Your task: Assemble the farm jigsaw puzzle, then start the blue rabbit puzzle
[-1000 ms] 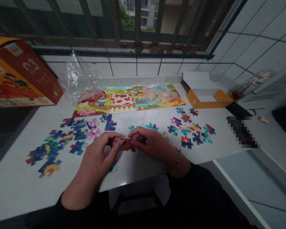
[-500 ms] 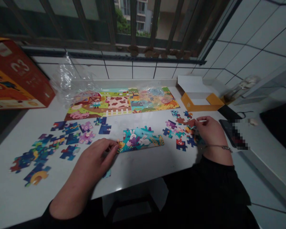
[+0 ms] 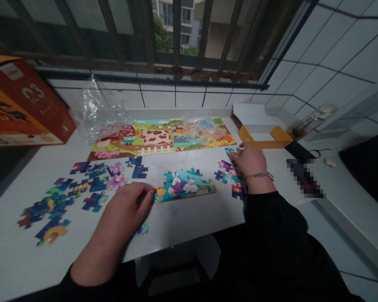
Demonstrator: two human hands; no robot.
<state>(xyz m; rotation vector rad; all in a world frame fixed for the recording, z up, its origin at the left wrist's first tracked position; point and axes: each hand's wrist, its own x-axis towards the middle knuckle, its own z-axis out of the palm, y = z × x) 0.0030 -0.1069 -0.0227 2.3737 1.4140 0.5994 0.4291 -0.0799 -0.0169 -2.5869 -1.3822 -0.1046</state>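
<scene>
A partly joined jigsaw puzzle (image 3: 185,184) with white rabbits on teal lies in the middle of the table. At its left end, my left hand (image 3: 132,205) has thumb and forefinger pressed together on the edge. Part of a teal piece (image 3: 142,228) shows below that wrist. My right hand (image 3: 252,161) is over the right-hand group of loose pieces (image 3: 225,172), its thumb and fingertips closed on a blue puzzle piece (image 3: 229,151) at the far side of the group. The hand and wrist hide several pieces there.
More loose pieces (image 3: 56,201) spread over the left side. Behind lie a farm-and-animal picture (image 3: 157,138), a clear plastic bag (image 3: 93,109) and an open yellow-edged box (image 3: 264,140). A large orange box (image 3: 28,105) stands at far left; a glass jar (image 3: 315,117) is at right.
My right hand has moved left and away from me, from a reddish-brown piece to the blue piece at the group's far side. My left hand stays at the puzzle's left end.
</scene>
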